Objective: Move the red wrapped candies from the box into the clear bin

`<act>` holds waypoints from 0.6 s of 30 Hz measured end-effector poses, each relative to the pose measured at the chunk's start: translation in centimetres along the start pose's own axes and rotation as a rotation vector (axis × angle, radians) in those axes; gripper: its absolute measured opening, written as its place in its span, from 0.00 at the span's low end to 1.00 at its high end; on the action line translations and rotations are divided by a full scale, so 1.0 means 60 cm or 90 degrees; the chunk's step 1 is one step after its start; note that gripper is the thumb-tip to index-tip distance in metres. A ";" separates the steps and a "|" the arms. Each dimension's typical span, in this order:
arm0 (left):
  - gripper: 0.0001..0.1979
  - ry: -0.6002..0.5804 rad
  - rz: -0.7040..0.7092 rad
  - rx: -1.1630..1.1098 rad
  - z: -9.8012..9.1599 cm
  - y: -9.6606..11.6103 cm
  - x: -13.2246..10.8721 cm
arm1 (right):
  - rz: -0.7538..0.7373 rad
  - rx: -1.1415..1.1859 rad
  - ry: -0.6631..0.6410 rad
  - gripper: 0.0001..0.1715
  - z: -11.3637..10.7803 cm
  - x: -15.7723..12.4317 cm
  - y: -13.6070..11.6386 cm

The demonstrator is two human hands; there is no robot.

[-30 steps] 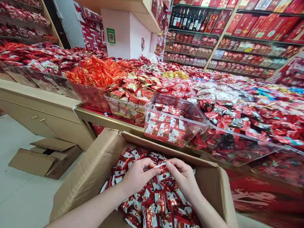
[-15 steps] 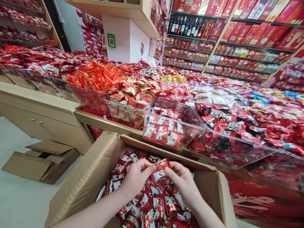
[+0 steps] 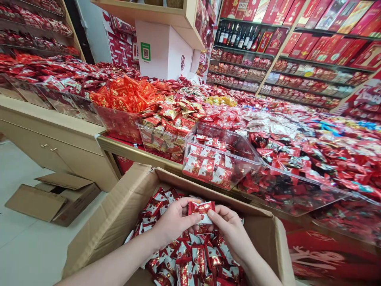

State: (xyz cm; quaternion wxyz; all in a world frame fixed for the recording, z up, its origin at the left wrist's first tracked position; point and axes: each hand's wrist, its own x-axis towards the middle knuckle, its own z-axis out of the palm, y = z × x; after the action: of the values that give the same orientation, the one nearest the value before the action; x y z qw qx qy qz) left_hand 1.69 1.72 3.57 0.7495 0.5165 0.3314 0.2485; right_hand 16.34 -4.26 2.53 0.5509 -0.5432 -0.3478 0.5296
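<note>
Above the open cardboard box [image 3: 107, 214], both hands hold red-and-white wrapped candies [image 3: 202, 212] between thumbs and fingers. My left hand [image 3: 174, 220] pinches the left end, its thumb lying across the front. My right hand [image 3: 230, 230] grips the right end. A second wrapper shows just below the front one; how many are held I cannot tell. Beneath the hands, the box holds a heap of loose candies [image 3: 198, 260] in the same wrapping. Behind the box, a clear plastic bin [image 3: 238, 163] contains similar candies [image 3: 206, 167] stacked in neat rows, with room above them.
Left of that bin stand one of gold-and-red durian packets [image 3: 166, 141] and one of orange-red packets [image 3: 125, 95]. Dark red candies [image 3: 291, 159] fill a bin at right. Another cardboard box [image 3: 56, 196] lies on the floor at left. Shelves with wine bottles [image 3: 236, 35] rise behind.
The held candies have turned from slanted to nearly level, and my left thumb has slid across the front wrapper. The whole view has shifted slightly.
</note>
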 end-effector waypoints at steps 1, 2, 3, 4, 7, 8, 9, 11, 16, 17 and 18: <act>0.20 0.007 0.005 0.017 -0.001 0.000 -0.001 | 0.001 -0.013 -0.008 0.17 0.000 -0.001 0.000; 0.19 0.012 0.014 0.040 -0.001 -0.001 -0.001 | -0.004 -0.022 -0.012 0.15 0.000 -0.002 -0.001; 0.18 0.012 0.026 0.072 -0.002 -0.002 -0.002 | -0.015 -0.026 -0.010 0.14 0.000 -0.003 -0.001; 0.17 0.006 0.039 0.110 -0.002 -0.003 -0.003 | -0.028 -0.026 -0.007 0.13 0.001 -0.004 -0.001; 0.14 -0.010 0.078 0.222 0.000 -0.007 -0.007 | -0.064 -0.061 -0.032 0.18 0.003 -0.005 0.000; 0.13 -0.006 0.089 0.244 0.001 -0.008 -0.008 | -0.067 -0.091 -0.052 0.18 0.003 -0.005 0.002; 0.12 0.000 0.098 0.255 0.001 -0.008 -0.009 | -0.068 -0.126 -0.067 0.16 0.003 -0.005 0.004; 0.11 0.005 0.105 0.252 0.002 -0.008 -0.010 | -0.081 -0.180 -0.067 0.12 0.000 -0.004 0.006; 0.10 -0.036 0.118 0.321 -0.001 0.008 -0.013 | -0.113 -0.256 -0.054 0.13 -0.007 -0.009 -0.006; 0.09 -0.036 0.130 0.346 -0.002 0.013 -0.013 | -0.130 -0.281 -0.065 0.15 -0.007 -0.011 -0.012; 0.09 -0.035 0.139 0.360 -0.004 0.016 -0.014 | -0.153 -0.313 -0.080 0.17 -0.007 -0.013 -0.018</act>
State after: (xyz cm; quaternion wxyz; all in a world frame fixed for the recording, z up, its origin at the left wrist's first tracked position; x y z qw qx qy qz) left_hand 0.95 1.60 4.62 0.5531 0.7439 0.3097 0.2115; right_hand 16.80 -4.93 3.64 0.4388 -0.5816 -0.5610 0.3931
